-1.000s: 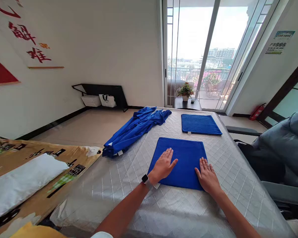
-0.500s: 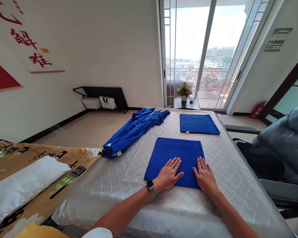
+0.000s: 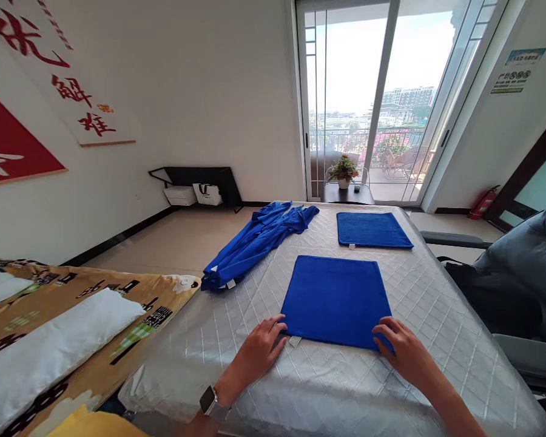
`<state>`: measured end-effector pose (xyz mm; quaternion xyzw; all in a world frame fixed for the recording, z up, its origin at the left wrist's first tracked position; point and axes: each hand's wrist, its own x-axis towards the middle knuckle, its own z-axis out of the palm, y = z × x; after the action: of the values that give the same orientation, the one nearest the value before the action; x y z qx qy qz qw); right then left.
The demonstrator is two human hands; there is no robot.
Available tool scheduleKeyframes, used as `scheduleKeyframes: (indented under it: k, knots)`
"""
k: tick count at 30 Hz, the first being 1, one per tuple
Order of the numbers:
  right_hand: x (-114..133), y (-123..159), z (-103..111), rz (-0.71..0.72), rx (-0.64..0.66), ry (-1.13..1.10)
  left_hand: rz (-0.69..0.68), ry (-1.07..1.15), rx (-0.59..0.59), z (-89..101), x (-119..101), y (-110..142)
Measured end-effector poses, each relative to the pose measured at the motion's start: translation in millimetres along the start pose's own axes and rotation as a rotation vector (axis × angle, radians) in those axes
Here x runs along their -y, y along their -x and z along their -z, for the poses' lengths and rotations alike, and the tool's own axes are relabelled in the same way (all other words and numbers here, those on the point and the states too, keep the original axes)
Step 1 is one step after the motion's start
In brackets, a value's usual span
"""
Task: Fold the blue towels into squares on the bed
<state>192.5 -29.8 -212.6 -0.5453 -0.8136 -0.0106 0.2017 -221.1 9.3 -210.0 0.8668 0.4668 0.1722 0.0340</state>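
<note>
Cloth (image 3: pixel 337 297), blue and rectangular, is lying flat in front of you on a silver quilted cover (image 3: pixel 236 370). Your left hand (image 3: pixel 260 346) is resting at its near left corner, fingers curving onto the edge, while your right hand (image 3: pixel 403 346) is bending its fingers over its near right corner. Your hands are staying well apart from each other; whether either is pinching the fabric, I cannot tell. A white tag (image 3: pixel 295 341) is sticking out from the cloth's near edge, just beside your left hand. Beyond the cloth and to its right, a second blue cloth (image 3: pixel 374 229) is lying flat. Beyond it to the left, some bunched blue fabric (image 3: pixel 257 246) is stretching out lengthwise. Well left of the cloth, a long white pillow (image 3: pixel 73 346) is lying on a patterned brown sheet (image 3: pixel 168 294).
</note>
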Motion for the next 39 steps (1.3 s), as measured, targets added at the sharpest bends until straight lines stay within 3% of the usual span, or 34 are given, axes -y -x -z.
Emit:
scheduleKeyframes:
  k: [3,9,14,18,22,28,33,39]
  knots:
    - [-5,25,5,0.088,0.027,-0.03,-0.019,0.061,0.0,8.6,-5,-3]
    - [-19,41,-4,0.166,-0.121,0.158,-0.065,0.067,0.069,15.6,1,-17]
    - [-16,27,5,0.266,-0.193,0.248,-0.091,0.058,0.077,18.1,5,-18]
    - [-16,7,23,0.193,-0.24,0.253,-0.101,0.033,0.053,14.2,4,-19]
    - [-21,-13,39,0.107,-0.186,0.181,-0.13,-0.028,-0.003,8.2,3,-22]
    - [-23,-27,61,0.126,-0.187,0.021,-0.201,-0.09,-0.119,7.8,8,-21]
    - [-25,-20,84,0.149,-0.228,-0.027,-0.164,-0.11,-0.269,28.7,5,-27]
    - [-36,-1,137,0.225,-0.366,0.031,-0.203,-0.073,-0.474,84.0,-22,-53]
